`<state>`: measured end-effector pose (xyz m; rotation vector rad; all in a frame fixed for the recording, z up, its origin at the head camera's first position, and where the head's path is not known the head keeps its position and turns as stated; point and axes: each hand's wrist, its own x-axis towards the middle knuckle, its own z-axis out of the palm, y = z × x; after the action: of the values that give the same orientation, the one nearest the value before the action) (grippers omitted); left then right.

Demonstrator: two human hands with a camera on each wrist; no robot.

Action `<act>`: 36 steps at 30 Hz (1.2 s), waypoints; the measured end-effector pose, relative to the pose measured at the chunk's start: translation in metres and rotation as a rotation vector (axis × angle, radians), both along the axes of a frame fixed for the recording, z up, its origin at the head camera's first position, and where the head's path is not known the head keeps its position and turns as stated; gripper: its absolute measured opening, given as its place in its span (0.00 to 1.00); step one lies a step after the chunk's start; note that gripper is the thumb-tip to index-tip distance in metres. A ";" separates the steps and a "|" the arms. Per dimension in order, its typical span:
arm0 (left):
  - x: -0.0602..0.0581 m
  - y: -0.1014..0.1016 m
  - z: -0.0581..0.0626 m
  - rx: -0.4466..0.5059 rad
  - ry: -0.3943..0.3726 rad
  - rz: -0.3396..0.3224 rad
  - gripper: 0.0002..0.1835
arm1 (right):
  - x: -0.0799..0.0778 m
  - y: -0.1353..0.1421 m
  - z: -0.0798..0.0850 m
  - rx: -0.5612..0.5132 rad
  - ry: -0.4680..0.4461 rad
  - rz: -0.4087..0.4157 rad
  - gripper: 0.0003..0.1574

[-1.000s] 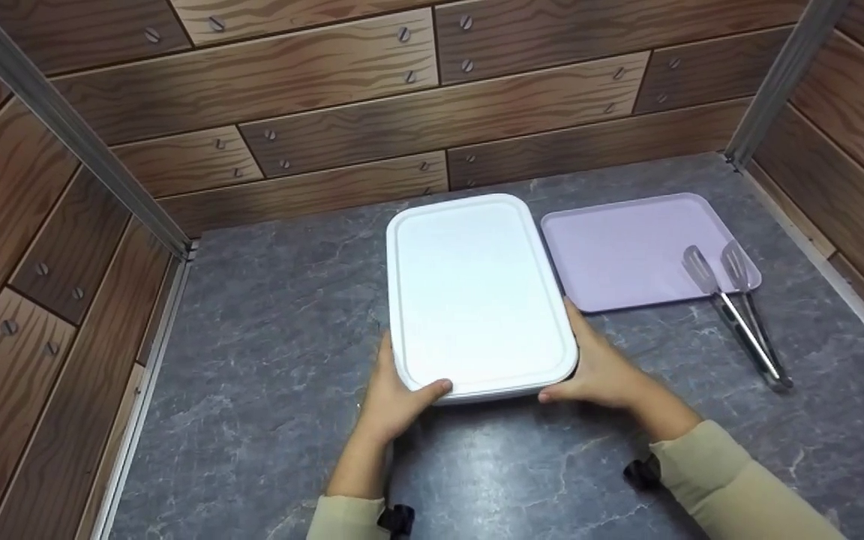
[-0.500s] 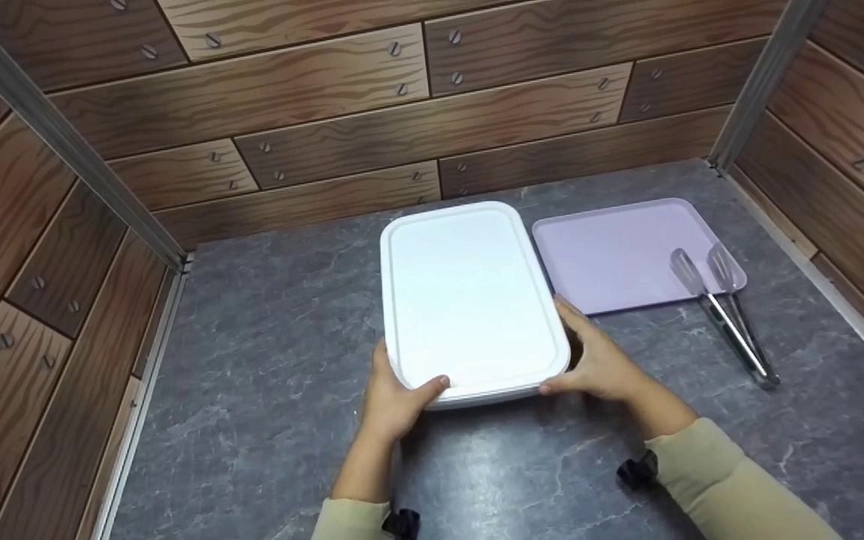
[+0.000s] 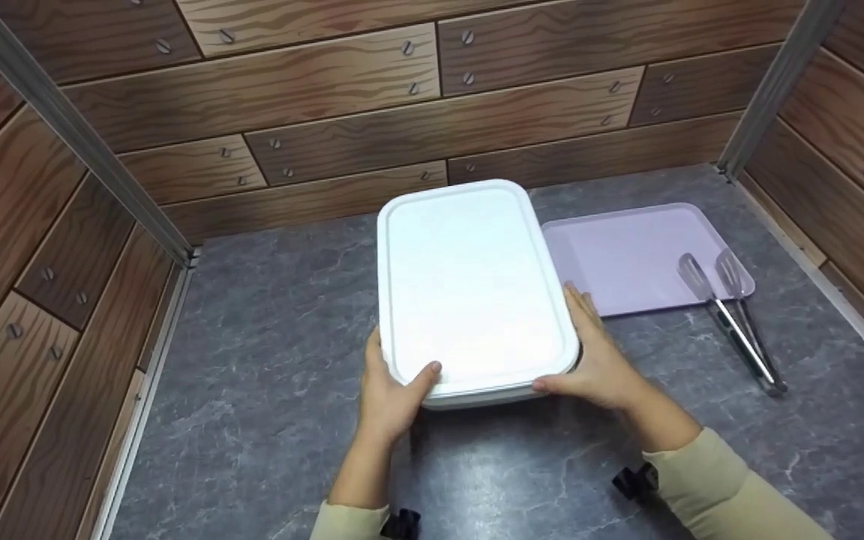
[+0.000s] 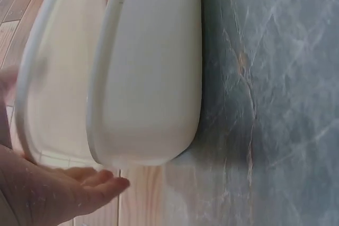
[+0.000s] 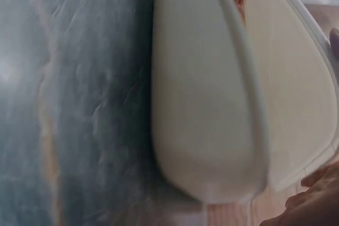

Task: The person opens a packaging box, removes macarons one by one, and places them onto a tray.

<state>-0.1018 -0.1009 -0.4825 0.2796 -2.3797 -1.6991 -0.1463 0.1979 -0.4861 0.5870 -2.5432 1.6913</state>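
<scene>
Both hands hold a white rectangular lid point(image 3: 473, 285) by its near corners. My left hand point(image 3: 388, 401) has its thumb on the lid's near left corner and its fingers along the side. On the near right corner, my right hand point(image 3: 603, 369) lays its thumb at the front edge, fingers along the side. Beneath the lid is a deep white container point(image 4: 151, 67), standing on the grey surface. Both wrist views show a gap between the container's rim and the lid's underside point(image 5: 288, 78). From the head view the lid hides most of the container, including its inside.
A light purple tray point(image 3: 627, 259) lies to the right of the lid, its left edge partly covered in the head view. Metal tongs point(image 3: 743, 337) rest with their slotted heads over the tray's near right corner. Wood-patterned walls point(image 3: 342, 105) enclose the grey marbled table point(image 3: 274, 315).
Both hands have raised the lid from the container, and it looks larger and covers more of the tray's left edge. The tray and tongs stay in place; the head view shifts slightly.
</scene>
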 end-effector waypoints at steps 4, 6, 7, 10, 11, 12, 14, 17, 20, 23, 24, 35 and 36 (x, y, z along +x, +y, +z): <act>0.003 -0.003 0.002 0.055 0.088 0.053 0.49 | 0.003 -0.011 0.007 -0.140 0.029 0.114 0.92; 0.005 -0.007 0.003 0.095 0.142 0.071 0.44 | 0.004 -0.017 0.008 -0.188 0.038 0.157 0.93; 0.006 -0.010 0.003 0.113 0.171 0.079 0.42 | 0.005 -0.021 0.009 -0.192 0.042 0.163 0.93; 0.010 -0.022 0.005 0.164 0.228 0.113 0.37 | 0.007 -0.032 0.011 -0.212 0.038 0.172 0.93; 0.011 -0.025 0.006 0.177 0.244 0.123 0.35 | 0.008 -0.037 0.012 -0.219 0.030 0.169 0.92; 0.013 -0.029 0.007 0.188 0.261 0.134 0.34 | 0.008 -0.041 0.012 -0.234 0.023 0.172 0.91; 0.016 -0.037 0.010 0.206 0.277 0.149 0.31 | 0.009 -0.051 0.013 -0.274 0.009 0.193 0.89; 0.019 -0.050 0.014 0.223 0.277 0.157 0.29 | 0.009 -0.065 0.014 -0.334 -0.018 0.240 0.85; 0.021 -0.065 0.013 0.239 0.236 0.177 0.27 | 0.008 -0.079 0.014 -0.412 -0.081 0.296 0.81; 0.022 -0.082 0.011 0.267 0.178 0.240 0.25 | 0.010 -0.093 0.014 -0.473 -0.195 0.324 0.77; 0.023 -0.088 0.010 0.286 0.167 0.264 0.25 | 0.011 -0.098 0.014 -0.495 -0.239 0.336 0.75; 0.036 -0.134 0.009 0.332 0.069 0.372 0.27 | 0.029 -0.140 0.014 -0.611 -0.537 0.359 0.64; 0.037 -0.137 0.009 0.334 0.074 0.385 0.27 | 0.030 -0.143 0.014 -0.605 -0.542 0.360 0.64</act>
<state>-0.0652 -0.2382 -0.4739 0.6656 -1.8301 -1.8610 -0.1159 0.0547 -0.4717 0.6183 -2.0548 2.9220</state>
